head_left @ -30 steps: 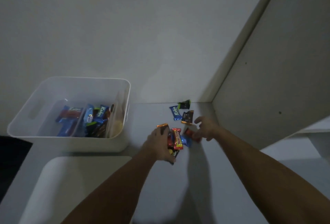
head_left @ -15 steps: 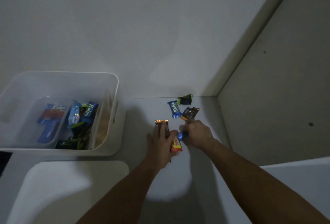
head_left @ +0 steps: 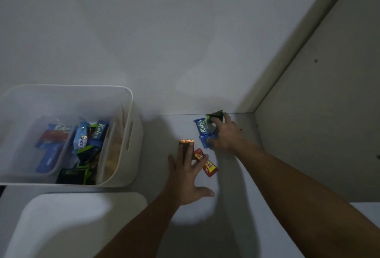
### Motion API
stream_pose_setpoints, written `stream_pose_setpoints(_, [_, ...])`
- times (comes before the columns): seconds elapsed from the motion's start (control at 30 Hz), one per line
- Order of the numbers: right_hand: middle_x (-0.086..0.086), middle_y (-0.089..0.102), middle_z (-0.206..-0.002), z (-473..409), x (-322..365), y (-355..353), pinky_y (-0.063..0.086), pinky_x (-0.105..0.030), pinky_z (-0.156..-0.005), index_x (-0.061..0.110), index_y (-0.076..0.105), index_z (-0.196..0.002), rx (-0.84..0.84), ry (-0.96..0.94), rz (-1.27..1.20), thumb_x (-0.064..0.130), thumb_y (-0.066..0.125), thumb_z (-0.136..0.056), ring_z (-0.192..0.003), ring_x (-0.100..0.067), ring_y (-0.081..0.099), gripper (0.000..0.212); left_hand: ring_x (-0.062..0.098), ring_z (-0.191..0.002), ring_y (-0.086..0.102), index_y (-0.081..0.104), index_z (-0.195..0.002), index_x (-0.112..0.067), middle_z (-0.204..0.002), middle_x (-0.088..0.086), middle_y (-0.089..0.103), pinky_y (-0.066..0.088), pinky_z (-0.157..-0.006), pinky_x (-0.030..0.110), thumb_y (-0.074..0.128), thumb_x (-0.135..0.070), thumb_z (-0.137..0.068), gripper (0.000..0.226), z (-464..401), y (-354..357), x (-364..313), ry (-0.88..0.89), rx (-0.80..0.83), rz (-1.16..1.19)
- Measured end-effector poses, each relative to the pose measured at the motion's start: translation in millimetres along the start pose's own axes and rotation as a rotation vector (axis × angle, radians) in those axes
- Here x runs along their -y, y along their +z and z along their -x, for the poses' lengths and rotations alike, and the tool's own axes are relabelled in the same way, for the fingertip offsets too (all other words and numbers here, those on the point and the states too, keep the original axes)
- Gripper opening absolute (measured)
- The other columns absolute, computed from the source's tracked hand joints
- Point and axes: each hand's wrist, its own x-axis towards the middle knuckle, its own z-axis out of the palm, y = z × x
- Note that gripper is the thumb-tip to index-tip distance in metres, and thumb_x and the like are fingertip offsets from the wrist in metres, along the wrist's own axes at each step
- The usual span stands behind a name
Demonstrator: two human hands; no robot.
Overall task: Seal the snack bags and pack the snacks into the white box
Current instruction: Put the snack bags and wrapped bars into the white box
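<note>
The white box stands at the left on the shelf and holds several blue, black and green snack packets. My left hand lies flat with fingers spread on an orange-ended brown bar and a red and yellow bar. My right hand reaches to the back corner, its fingers on a black and green packet. A blue Kalpa packet lies at its left side and another blue packet sits under the palm.
A white lid or second container sits in front of the box at the lower left. The back wall and a beige side panel close the corner behind and to the right of the snacks.
My right hand moved from the bars in the middle back to the corner packets, taking a blue packet along. My left hand flattened over the brown and red bars. The camera moved closer.
</note>
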Motion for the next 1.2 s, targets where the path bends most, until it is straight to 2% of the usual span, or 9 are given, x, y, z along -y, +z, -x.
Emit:
stream_pose_setpoints(0.13, [-0.011, -0.017, -0.158, -12.4, 9.4, 8.4, 0.035, -0.055, -0.108, 0.045, 0.003, -0.149, 0.122, -0.033, 0.096, 0.072, 0.069, -0.064, -0.137, -0.046, 0.023, 0.111, 0.04, -0.143, -0.02, 0.006, -0.149, -0.042, -0.156, 0.004, -0.028, -0.002, -0.106, 0.071, 0.032, -0.09, -0.066, 0.1, -2.7, 12.0, 3.0, 0.074, -0.042, -0.083])
stream_pose_setpoints(0.27, [-0.017, -0.031, -0.154, -20.5, 13.9, 17.9, 0.04, -0.058, -0.104, 0.05, -0.001, -0.147, 0.118, -0.033, 0.219, 0.06, 0.068, -0.074, -0.134, -0.051, 0.025, 0.1, 0.046, -0.144, 0.008, 0.022, -0.146, -0.037, -0.161, 0.012, 0.005, 0.015, -0.104, 0.075, 0.033, -0.081, -0.076, 0.083, -5.8, 16.8, 4.7, 0.101, -0.089, -0.157])
stream_pose_setpoints(0.43, [-0.016, 0.012, -0.151, -15.0, 5.8, 19.7, 0.048, -0.048, -0.093, 0.033, 0.039, -0.138, -0.036, -0.096, 0.194, 0.04, 0.068, -0.082, -0.123, -0.04, 0.039, 0.063, 0.039, -0.126, 0.046, 0.061, -0.108, -0.026, -0.137, 0.014, 0.052, 0.044, -0.095, 0.056, 0.041, -0.062, -0.082, 0.049, -8.3, 13.3, 6.3, 0.016, -0.223, -0.121])
stream_pose_setpoints(0.6, [-0.01, 0.039, -0.136, -3.0, -16.0, 26.1, 0.049, -0.045, -0.093, 0.02, 0.061, -0.123, -0.086, -0.097, 0.026, 0.028, 0.067, -0.084, -0.111, -0.033, 0.05, 0.04, 0.032, -0.104, 0.051, 0.059, -0.097, -0.018, -0.115, 0.009, 0.056, 0.052, -0.074, 0.045, 0.055, -0.018, -0.083, 0.015, -7.5, 16.9, 6.7, -0.023, -0.395, -0.002])
stream_pose_setpoints(0.73, [-0.006, 0.05, -0.128, 11.0, -21.5, 32.3, 0.049, -0.036, -0.093, 0.018, 0.07, -0.113, -0.123, -0.034, -0.128, 0.024, 0.074, -0.075, -0.106, -0.029, 0.057, 0.039, 0.028, -0.103, 0.045, 0.056, -0.105, -0.018, -0.113, 0.006, 0.052, 0.052, -0.079, 0.042, 0.065, 0.003, -0.07, 0.042, -3.5, 13.8, 11.5, -0.012, -0.419, 0.133])
stream_pose_setpoints(0.9, [-0.005, 0.055, -0.117, 27.8, -15.6, 18.6, 0.039, -0.021, -0.08, 0.012, 0.072, -0.105, -0.158, -0.005, -0.25, 0.017, 0.072, -0.076, -0.1, -0.024, 0.059, 0.03, 0.023, -0.108, 0.042, 0.066, -0.093, -0.006, -0.109, 0.001, 0.041, 0.052, -0.084, 0.034, 0.061, 0.015, -0.06, 0.039, 4.5, -8.4, 11.4, 0.078, -0.471, 0.221])
stream_pose_setpoints(1.03, [-0.001, 0.062, -0.077, 40.6, 5.6, -10.2, 0.044, -0.027, -0.061, 0.018, 0.067, -0.061, -0.222, -0.007, -0.374, 0.015, 0.068, -0.066, -0.067, -0.017, 0.061, 0.006, 0.023, -0.104, 0.043, 0.066, -0.089, -0.006, -0.104, 0.005, 0.049, 0.045, -0.084, 0.033, 0.061, 0.014, -0.061, 0.035, 7.9, -31.6, 8.7, 0.126, -0.516, 0.26])
stream_pose_setpoints(1.13, [-0.007, 0.059, -0.069, 57.2, 30.0, -39.5, 0.04, -0.028, -0.054, 0.004, 0.065, -0.069, -0.24, -0.041, -0.428, 0.007, 0.07, -0.069, -0.058, -0.019, 0.054, 0.006, 0.023, -0.1, 0.045, 0.068, -0.087, -0.006, -0.097, 0.01, 0.059, 0.043, -0.082, 0.029, 0.058, 0.015, -0.063, 0.033, 12.5, -57.9, 3.4, 0.13, -0.604, 0.3])
stream_pose_setpoints(1.2, [-0.01, 0.059, -0.073, 70.6, 49.6, -60.7, 0.038, -0.028, -0.053, 0.01, 0.061, -0.073, -0.259, -0.075, -0.429, 0.008, 0.07, -0.072, -0.064, -0.021, 0.054, 0.009, 0.024, -0.099, 0.047, 0.069, -0.09, -0.005, -0.098, 0.01, 0.059, 0.043, -0.084, 0.028, 0.056, 0.015, -0.065, 0.035, 19.1, -82.6, 1.1, 0.158, -0.672, 0.366])
